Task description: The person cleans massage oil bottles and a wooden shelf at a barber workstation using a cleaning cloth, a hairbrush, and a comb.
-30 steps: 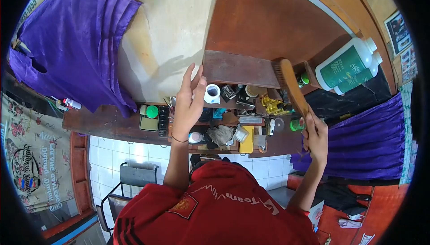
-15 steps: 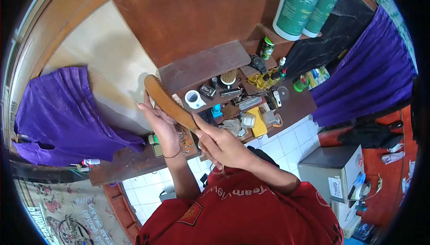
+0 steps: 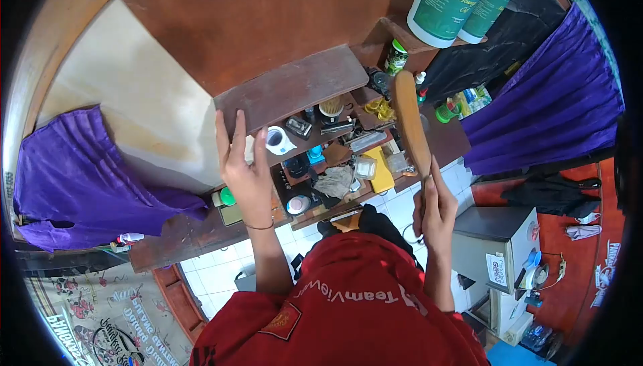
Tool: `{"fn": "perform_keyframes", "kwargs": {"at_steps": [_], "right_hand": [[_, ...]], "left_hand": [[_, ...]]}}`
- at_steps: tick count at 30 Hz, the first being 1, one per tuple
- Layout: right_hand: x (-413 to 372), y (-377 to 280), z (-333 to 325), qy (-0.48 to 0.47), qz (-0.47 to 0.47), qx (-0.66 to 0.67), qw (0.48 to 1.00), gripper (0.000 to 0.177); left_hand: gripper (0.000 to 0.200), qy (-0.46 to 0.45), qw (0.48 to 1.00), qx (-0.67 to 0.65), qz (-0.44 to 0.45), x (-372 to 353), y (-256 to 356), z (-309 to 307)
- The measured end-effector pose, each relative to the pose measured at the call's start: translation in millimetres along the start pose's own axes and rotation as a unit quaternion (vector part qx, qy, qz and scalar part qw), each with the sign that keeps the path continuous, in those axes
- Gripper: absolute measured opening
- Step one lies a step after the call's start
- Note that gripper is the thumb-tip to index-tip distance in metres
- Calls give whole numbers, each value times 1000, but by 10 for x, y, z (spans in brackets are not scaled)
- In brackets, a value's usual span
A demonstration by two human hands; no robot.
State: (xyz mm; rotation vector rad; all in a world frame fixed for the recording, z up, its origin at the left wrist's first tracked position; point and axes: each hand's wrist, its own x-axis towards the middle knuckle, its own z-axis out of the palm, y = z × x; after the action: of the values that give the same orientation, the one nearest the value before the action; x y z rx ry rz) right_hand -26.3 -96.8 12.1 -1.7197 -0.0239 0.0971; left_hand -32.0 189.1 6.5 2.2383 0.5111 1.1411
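Note:
My right hand (image 3: pixel 437 208) is closed round the lower end of a long, curved, light-brown wooden piece (image 3: pixel 410 118), shaped like the back of a brush. It points up and away from me, in front of the right part of the cluttered shelf; no bristles show. On the left, my left hand (image 3: pixel 244 178) is empty, its fingers spread upward before the bare brown shelf board (image 3: pixel 295 88). Near its fingertips is a white roll (image 3: pixel 278 139). A shaving brush (image 3: pixel 331 107) with pale bristles stands farther along the shelf.
Two large green-labelled bottles (image 3: pixel 452 1) stand on the upper right shelf. Purple cloths hang at the left (image 3: pixel 87 172) and right (image 3: pixel 536 98). A yellow item (image 3: pixel 382 172), a clear jar (image 3: pixel 365 167) and a round container (image 3: pixel 298 204) crowd the counter. A grey cabinet (image 3: pixel 495 232) stands right.
My right hand has carried the wooden piece to the right, turning it nearly upright. My left hand, formerly beside the piece, is now apart from it with fingers spread. The view has shifted slightly.

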Motion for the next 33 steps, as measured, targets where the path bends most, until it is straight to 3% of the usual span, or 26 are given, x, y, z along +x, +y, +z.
{"fn": "perform_keyframes", "kwargs": {"at_steps": [2, 3, 5, 9, 24, 30, 32, 33], "right_hand": [[-55, 50, 13, 12, 38, 36, 999, 44], [-70, 90, 32, 18, 52, 33, 998, 44], [-64, 183, 44, 1, 49, 51, 998, 46], [-13, 232, 43, -28, 87, 39, 995, 46], [272, 88, 75, -64, 48, -17, 997, 53], [289, 75, 121, -48, 23, -62, 997, 50], [311, 30, 167, -51, 28, -63, 996, 51], [322, 35, 171, -49, 22, -67, 996, 51]], "left_hand": [[34, 4, 999, -24, -20, 4, -76, 41], [31, 5, 996, -57, -73, 11, -21, 43], [30, 7, 1000, 23, -14, 12, -100, 47], [25, 38, 998, 49, -32, -53, -25, 127], [14, 117, 987, -13, -106, -90, -88, 238], [28, 154, 985, -6, -75, -111, -237, 220], [36, 167, 980, -37, -105, -24, -217, 201], [46, 167, 965, -129, -156, 1, -205, 197]]}}
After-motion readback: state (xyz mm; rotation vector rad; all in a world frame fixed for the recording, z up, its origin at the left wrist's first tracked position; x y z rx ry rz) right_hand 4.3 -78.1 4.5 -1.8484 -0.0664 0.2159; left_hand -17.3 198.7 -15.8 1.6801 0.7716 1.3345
